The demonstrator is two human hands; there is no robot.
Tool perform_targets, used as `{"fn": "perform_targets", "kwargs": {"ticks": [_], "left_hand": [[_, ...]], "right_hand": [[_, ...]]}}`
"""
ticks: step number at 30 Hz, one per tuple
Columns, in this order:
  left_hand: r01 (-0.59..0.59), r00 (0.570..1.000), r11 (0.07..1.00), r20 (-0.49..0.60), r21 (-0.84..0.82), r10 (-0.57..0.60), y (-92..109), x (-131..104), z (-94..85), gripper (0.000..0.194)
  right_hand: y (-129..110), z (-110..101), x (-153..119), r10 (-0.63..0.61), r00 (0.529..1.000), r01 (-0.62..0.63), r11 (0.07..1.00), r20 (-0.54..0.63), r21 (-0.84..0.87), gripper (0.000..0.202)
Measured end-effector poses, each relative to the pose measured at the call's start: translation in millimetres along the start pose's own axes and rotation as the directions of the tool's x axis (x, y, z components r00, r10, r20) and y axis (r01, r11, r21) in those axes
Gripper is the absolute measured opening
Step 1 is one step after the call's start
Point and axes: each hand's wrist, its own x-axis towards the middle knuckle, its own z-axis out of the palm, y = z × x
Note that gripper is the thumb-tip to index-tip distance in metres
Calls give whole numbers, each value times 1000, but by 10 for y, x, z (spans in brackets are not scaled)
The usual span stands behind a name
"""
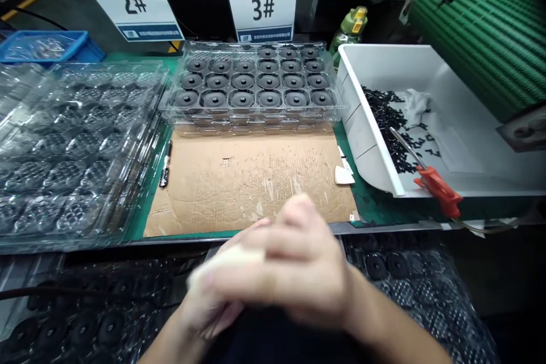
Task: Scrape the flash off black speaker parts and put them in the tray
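Note:
My two hands are pressed together low in the head view, just in front of the bench edge. My right hand [294, 264] lies on top, across my left hand [209, 301], and both are blurred. Whether anything sits between the palms cannot be seen. Beyond them lies a worn sheet of cardboard [239, 182] on the green mat. Behind the cardboard stands a stack of clear blister trays [251, 116] filled with round black parts [242, 81].
Clear plastic trays [68, 148] are piled at left beside a black pen [164, 166]. A white bin [367, 125] at right holds small black pieces [386, 119] and red-handled pliers [435, 182]. Signs 2# [130, 3] and 3# [263, 8] stand behind. A green conveyor [482, 23] rises at far right.

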Motion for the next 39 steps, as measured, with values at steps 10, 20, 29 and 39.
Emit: {"fn": "perform_targets", "kwargs": {"ticks": [10, 20, 29, 39], "left_hand": [[15, 989, 964, 145, -266, 25, 13, -167, -307, 53], [-38, 980, 986, 184, -165, 68, 84, -182, -367, 53], [-84, 988, 993, 121, -80, 93, 80, -199, -462, 50], [-221, 975, 975, 1, 3, 221, 158, -165, -335, 51]], "right_hand": [[885, 580, -871, 695, 717, -695, 708, -52, -123, 38], [977, 559, -717, 642, 762, -647, 747, -86, -152, 25], [-99, 125, 22, 136, 954, -168, 980, 267, 104, 31], [-258, 287, -34, 330, 944, -330, 939, 11, 94, 32]]}}
